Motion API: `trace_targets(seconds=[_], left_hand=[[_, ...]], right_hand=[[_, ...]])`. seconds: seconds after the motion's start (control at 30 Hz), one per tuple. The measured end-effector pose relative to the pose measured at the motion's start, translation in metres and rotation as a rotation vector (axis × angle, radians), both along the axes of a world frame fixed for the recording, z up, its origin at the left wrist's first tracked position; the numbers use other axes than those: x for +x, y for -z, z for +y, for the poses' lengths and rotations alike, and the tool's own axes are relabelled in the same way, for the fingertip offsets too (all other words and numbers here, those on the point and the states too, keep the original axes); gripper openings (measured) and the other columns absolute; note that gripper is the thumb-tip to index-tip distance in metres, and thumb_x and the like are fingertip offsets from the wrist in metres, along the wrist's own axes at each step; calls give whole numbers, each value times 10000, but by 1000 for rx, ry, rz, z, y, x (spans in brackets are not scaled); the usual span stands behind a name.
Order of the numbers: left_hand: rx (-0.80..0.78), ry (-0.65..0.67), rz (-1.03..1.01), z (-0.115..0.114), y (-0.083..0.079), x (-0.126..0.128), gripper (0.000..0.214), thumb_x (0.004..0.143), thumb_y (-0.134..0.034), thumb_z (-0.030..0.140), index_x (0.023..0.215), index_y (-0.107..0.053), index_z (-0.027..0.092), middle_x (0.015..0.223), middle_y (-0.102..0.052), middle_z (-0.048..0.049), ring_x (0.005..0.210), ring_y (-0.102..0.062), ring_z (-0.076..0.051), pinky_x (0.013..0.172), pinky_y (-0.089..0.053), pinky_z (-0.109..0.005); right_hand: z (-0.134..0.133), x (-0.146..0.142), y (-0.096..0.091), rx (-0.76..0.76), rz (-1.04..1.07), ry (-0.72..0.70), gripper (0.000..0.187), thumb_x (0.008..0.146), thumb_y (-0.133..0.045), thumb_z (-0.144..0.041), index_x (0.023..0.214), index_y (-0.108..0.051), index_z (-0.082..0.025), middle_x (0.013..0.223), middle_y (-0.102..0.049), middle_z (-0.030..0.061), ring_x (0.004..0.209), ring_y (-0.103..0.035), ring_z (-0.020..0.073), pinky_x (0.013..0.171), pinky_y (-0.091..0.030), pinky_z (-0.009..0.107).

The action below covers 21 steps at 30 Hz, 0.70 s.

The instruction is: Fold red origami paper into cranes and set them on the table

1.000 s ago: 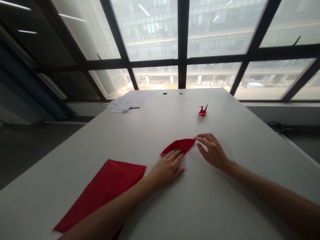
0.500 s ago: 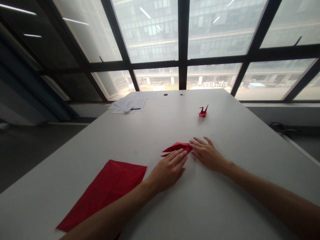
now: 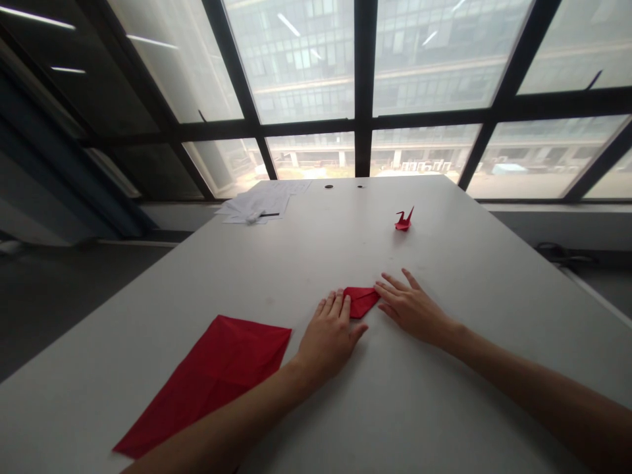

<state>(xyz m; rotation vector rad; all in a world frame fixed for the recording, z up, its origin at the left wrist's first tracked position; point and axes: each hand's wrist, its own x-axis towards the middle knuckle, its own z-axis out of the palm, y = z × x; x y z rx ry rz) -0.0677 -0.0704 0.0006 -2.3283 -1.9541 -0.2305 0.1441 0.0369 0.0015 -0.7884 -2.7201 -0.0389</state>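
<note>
A small folded piece of red origami paper point(image 3: 362, 301) lies flat on the white table between my hands. My left hand point(image 3: 330, 329) rests with its fingers stretched over the paper's left part, hiding that end, and its thumb points out to the right. At the right tip of the paper, the fingertips of my right hand point(image 3: 407, 304) touch it, fingers spread. A larger red sheet point(image 3: 212, 368) with crease lines lies to the left, partly covered by my left forearm. Farther back stands a finished red paper crane point(image 3: 403, 221).
Loose white papers point(image 3: 259, 199) with a dark pen point(image 3: 269, 214) and a crumpled white piece lie at the table's far left. Two small round fittings sit near the far edge of the table point(image 3: 316, 257). Large dark-framed windows rise behind it.
The open, pointed flaps at the left of the small folded paper now lie flat. My left hand has moved slightly left onto that end; the right hand stays nearly in place.
</note>
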Motion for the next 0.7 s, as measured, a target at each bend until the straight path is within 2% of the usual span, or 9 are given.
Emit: trace_targets(seconds=[0.2, 0.3, 0.37, 0.43, 0.53, 0.7], left_hand=[[-32, -40, 1, -2, 9, -1, 814, 979, -337, 601, 1500, -308, -23, 1571, -263, -264, 1483, -216, -357, 1188, -274, -500], [49, -54, 25, 0, 4, 1, 864, 965, -355, 623, 1502, -275, -50, 1578, -207, -295, 1495, -139, -376, 1198, -231, -526], [91, 5, 41, 1, 0, 3, 850, 969, -349, 619, 1515, -258, -26, 1595, -179, -270, 1507, -93, -357, 1208, -204, -524], [69, 69, 34, 3, -3, 4, 823, 978, -324, 615, 1522, -262, 0, 1600, -198, -242, 1509, -116, -333, 1210, -217, -506], [-28, 84, -18, 5, -2, 4, 812, 987, -261, 623, 1519, -285, 10, 1587, -249, -230, 1495, -200, -319, 1201, -259, -481], [-66, 76, -78, 6, 4, 3, 812, 990, -236, 625, 1521, -289, 13, 1589, -244, -222, 1493, -207, -316, 1205, -255, -475]], right_hand=[[-9, 2, 7, -123, -57, 42, 589, 1019, -363, -464, 1512, -361, -143, 1554, -373, 150, 1448, -338, 286, 1185, -223, 565], [-14, 3, 9, -156, -71, 52, 686, 1004, -334, -546, 1553, -247, -144, 1596, -265, 147, 1483, -248, 300, 1187, -159, 613], [-15, 3, 10, -165, -74, 42, 704, 1000, -319, -568, 1565, -195, -168, 1606, -230, 141, 1494, -212, 300, 1186, -116, 633], [-15, 4, 11, -173, -80, 29, 707, 1000, -311, -575, 1570, -167, -184, 1612, -210, 134, 1499, -193, 291, 1189, -101, 627], [-12, 5, 12, -185, -95, 41, 711, 1002, -295, -575, 1572, -149, -176, 1614, -204, 134, 1503, -183, 280, 1193, -102, 614], [-17, -1, 11, -147, -43, 171, 730, 1006, -279, -563, 1572, -125, -130, 1612, -204, 165, 1507, -161, 289, 1186, -149, 617]])
